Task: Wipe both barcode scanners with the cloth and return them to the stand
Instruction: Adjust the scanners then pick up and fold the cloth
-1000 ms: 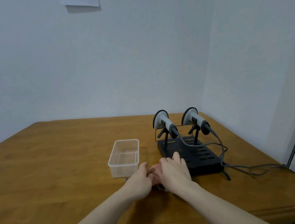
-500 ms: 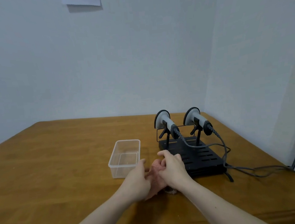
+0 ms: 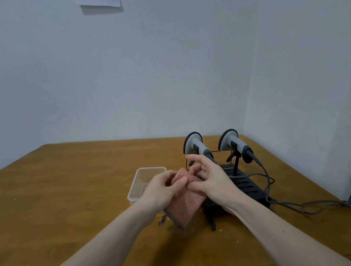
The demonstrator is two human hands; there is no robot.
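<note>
Cloth [image 3: 188,201], pink with a checkered border, held up between both hands above the table's near-right area. Left hand [image 3: 162,188] pinches its top edge, fingers closed; right hand [image 3: 209,178] grips beside it, index raised. 2 scanners [image 3: 194,145] [image 3: 232,143] sit on the stand [image 3: 248,187], just behind the hands, toward the table's far-right corner.

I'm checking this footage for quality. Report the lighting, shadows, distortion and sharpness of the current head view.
Head view: soft, even room light, no glare; faint shadows lie on the table under the cloth and beside the stand. Wide-angle lens bends the wall corner and table edges. The left hand, right hand and both scanners look slightly soft, fine detail smeared.
</note>
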